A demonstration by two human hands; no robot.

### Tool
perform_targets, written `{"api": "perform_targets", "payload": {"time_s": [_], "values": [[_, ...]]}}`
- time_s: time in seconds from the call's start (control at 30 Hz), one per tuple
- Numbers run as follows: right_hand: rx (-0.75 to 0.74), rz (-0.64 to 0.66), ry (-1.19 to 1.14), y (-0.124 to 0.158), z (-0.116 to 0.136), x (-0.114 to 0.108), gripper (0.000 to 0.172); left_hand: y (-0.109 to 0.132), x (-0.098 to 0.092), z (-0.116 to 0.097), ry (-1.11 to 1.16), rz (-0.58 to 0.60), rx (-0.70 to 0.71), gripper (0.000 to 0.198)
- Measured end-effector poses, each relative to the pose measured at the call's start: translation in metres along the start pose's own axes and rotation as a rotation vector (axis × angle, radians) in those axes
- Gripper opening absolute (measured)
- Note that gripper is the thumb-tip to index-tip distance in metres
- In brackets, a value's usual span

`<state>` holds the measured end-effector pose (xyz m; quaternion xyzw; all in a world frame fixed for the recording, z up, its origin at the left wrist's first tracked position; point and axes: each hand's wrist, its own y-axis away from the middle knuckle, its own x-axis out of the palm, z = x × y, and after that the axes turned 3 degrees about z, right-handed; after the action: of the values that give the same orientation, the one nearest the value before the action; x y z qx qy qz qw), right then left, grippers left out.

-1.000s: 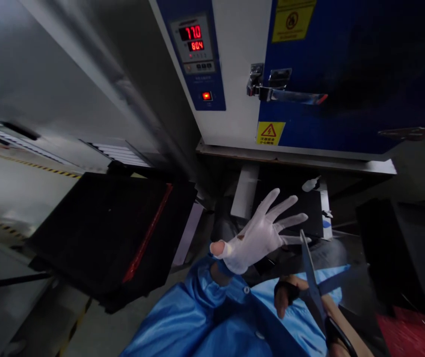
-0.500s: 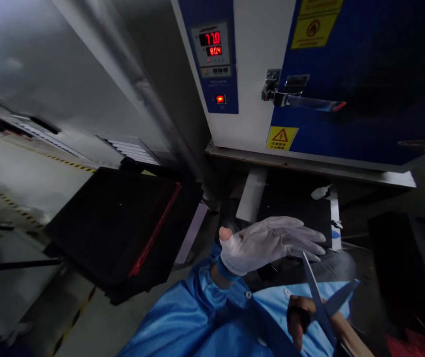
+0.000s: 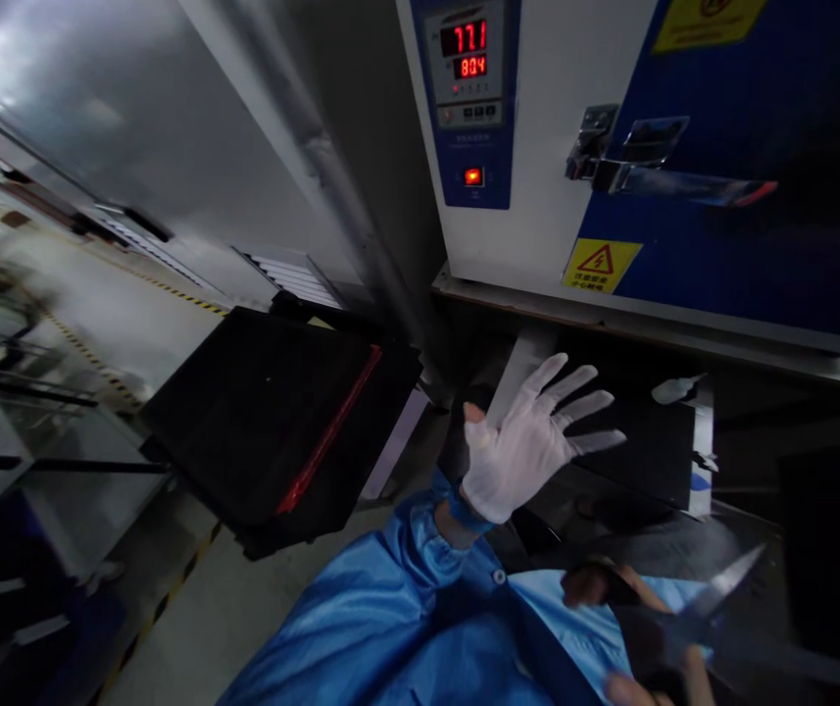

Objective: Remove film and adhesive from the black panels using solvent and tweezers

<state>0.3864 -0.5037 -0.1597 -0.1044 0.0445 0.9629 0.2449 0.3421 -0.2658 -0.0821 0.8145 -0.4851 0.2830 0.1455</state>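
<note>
In the head view, the left hand wore one white glove, palm up and fingers spread, bare thumb tip showing, while the blurred right hand gripped one pair of scissors, its two blades apart, well right of the palm. One blue-and-white cabinet with two red readouts stood closed, its contents hidden; one flat black pile, crossed by one red strip, had floor showing past its lower edge.
</note>
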Motion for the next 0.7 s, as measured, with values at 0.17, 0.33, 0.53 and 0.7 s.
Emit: {"api": "perform_targets", "payload": {"time_s": [0.17,0.33,0.53,0.7], "values": [[-0.09,-0.399,0.055,-0.039,-0.003,0.042,0.048,-0.024,-0.013,0.052,-0.137,-0.463,0.066,0.102],[-0.398,-0.528,0.309,-0.067,-0.005,0.053,0.016,-0.036,-0.019,0.093,-0.229,-0.565,0.095,0.082],[-0.583,-0.431,0.399,-0.074,0.0,0.045,0.02,-0.027,-0.027,0.101,-0.345,-0.43,0.101,0.082],[-0.681,-0.329,0.505,-0.073,-0.001,0.044,0.032,-0.019,-0.037,0.093,-0.563,-0.077,0.248,0.071]]}}
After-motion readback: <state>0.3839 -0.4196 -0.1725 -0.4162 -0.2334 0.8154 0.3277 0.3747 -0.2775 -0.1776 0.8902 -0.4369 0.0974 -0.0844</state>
